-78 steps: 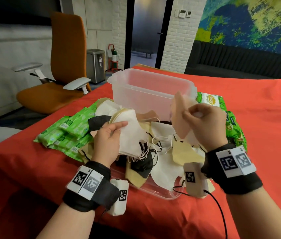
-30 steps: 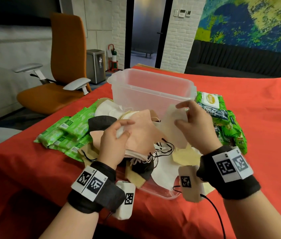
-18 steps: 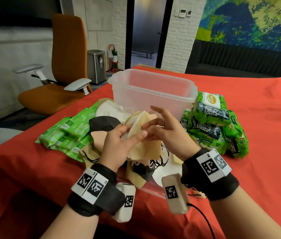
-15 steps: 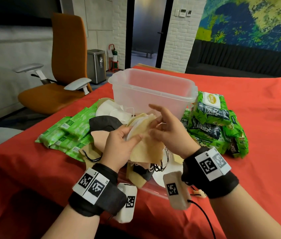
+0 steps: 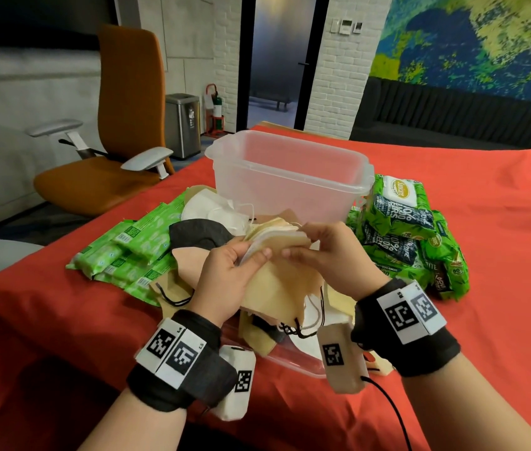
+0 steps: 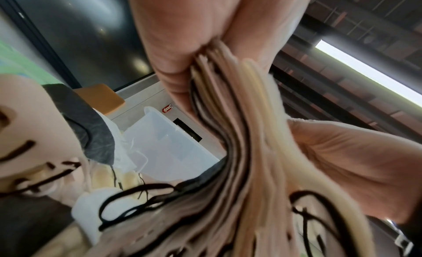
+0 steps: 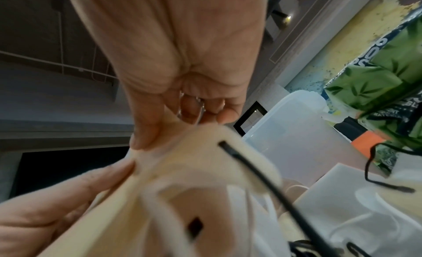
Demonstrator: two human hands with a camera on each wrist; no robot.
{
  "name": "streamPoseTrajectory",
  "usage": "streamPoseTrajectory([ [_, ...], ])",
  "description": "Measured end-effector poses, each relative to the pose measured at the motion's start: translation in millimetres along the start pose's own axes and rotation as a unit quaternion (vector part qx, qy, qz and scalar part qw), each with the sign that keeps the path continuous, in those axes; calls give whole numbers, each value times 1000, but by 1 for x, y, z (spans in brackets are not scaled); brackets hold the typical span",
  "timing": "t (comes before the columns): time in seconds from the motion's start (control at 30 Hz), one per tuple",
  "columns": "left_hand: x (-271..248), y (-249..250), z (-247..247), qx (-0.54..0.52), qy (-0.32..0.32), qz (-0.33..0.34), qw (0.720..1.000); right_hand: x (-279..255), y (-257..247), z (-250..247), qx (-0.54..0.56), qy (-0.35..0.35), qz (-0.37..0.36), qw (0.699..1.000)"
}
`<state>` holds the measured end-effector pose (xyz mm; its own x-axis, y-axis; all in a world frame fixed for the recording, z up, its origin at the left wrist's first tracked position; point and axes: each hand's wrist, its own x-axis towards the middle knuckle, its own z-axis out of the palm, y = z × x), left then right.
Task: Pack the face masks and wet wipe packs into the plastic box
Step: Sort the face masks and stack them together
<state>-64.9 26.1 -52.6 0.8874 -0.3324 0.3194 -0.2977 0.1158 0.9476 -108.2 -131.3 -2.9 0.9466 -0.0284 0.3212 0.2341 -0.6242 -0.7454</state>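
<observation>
A stack of folded face masks [image 5: 277, 271] in tan, white and pink is held above the loose pile. My left hand [image 5: 230, 275] grips the stack [image 6: 230, 152] from the left. From the right, my right hand [image 5: 326, 255] pinches its top edge [image 7: 182, 167]. More masks [image 5: 212, 209] in white, black and beige lie on the table below. The clear plastic box [image 5: 290, 174] stands just behind and looks empty. Thin green wet wipe packs [image 5: 130, 252] lie at the left. Thicker green packs [image 5: 404, 229] are heaped at the right.
A clear lid [image 5: 293, 359] lies under the mask pile near the table's front edge. The red tablecloth [image 5: 501, 255] stretches bare to the right. An orange office chair [image 5: 117, 131] stands off the left corner, with a steel bin [image 5: 182, 125] behind it.
My right hand laid a pink mask, then a tan one, onto the stack in my left hand. Both hands have closed together on the stack, which has grown thicker.
</observation>
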Motion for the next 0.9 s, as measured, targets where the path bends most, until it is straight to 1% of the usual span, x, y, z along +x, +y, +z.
streamPoseTrajectory([
  [0.13, -1, 2, 1, -10, 6, -5, 1000, 0, 2, -1, 37, 14, 32, 999],
  [0.27, 0, 3, 0, -14, 33, -9, 999, 0, 2, -2, 40, 10, 50, 998],
  [0.37, -2, 3, 1, -18, 30, -6, 999, 0, 3, 0, 42, 8, 69, 997],
  [0.47, -2, 4, 1, -15, 28, -3, 999, 1, 4, 3, 50, 31, 85, 995],
  [0.53, -2, 4, 0, -5, 33, 1, 999, 2, 6, 5, 21, 60, 82, 995],
  [0.6, -2, 5, 0, -1, 39, 2, 999, 3, 8, 6, 16, 81, 85, 993],
  [0.73, -2, 4, 0, 3, 40, -2, 999, 3, 10, 5, 74, 48, 104, 991],
  [0.77, -2, 4, 1, 4, 40, -4, 999, 2, 11, 4, 91, 55, 96, 990],
  [0.87, -3, 4, 2, -12, 48, -12, 999, 1, 13, 2, 147, 107, 81, 980],
  [0.9, -3, 6, 2, -21, 50, -18, 998, 1, 13, 2, 156, 112, 76, 978],
])
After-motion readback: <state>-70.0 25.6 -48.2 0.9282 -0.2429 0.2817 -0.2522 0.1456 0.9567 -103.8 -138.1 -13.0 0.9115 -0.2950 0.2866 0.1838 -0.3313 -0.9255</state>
